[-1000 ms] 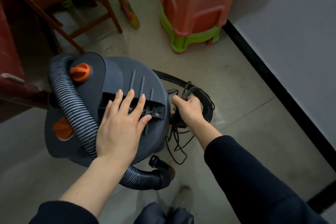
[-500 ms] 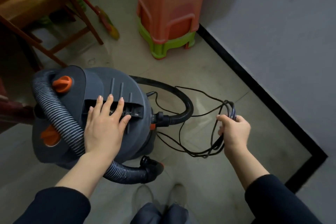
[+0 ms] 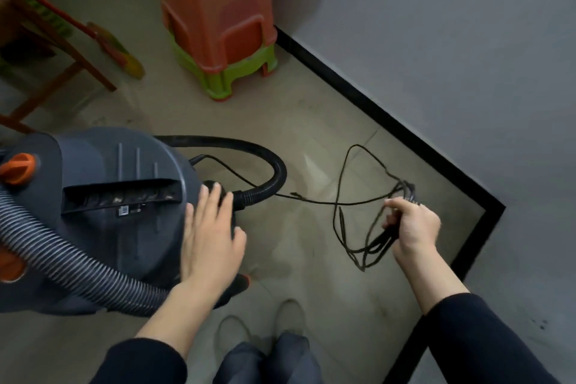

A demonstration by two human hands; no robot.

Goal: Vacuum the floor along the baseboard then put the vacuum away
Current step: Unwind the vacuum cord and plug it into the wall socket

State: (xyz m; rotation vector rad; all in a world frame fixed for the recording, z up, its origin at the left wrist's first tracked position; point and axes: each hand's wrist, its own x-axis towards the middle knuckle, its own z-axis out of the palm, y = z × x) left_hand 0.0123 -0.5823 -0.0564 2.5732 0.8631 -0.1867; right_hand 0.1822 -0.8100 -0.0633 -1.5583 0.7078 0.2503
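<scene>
A dark grey canister vacuum (image 3: 103, 206) with orange knobs stands on the floor at the left. Its ribbed hose (image 3: 62, 262) lies across the lid and curls round the front. My left hand (image 3: 212, 234) rests flat, fingers straight, on the vacuum's right edge. My right hand (image 3: 411, 224) grips a bundle of the black power cord (image 3: 343, 196), whose loops hang and trail over the floor back to the vacuum. The black baseboard (image 3: 367, 106) runs along the grey wall at the right and turns a corner.
Stacked orange and green plastic stools (image 3: 218, 25) stand by the wall at the back. A wooden chair frame (image 3: 62, 72) and a broom head (image 3: 115, 50) are at the upper left. My shoes (image 3: 290, 315) are on the tiled floor at the bottom.
My left hand has slid from the vacuum's handle recess to its right edge. My right hand has drawn the cord further right, away from the vacuum, and the loops have spread out.
</scene>
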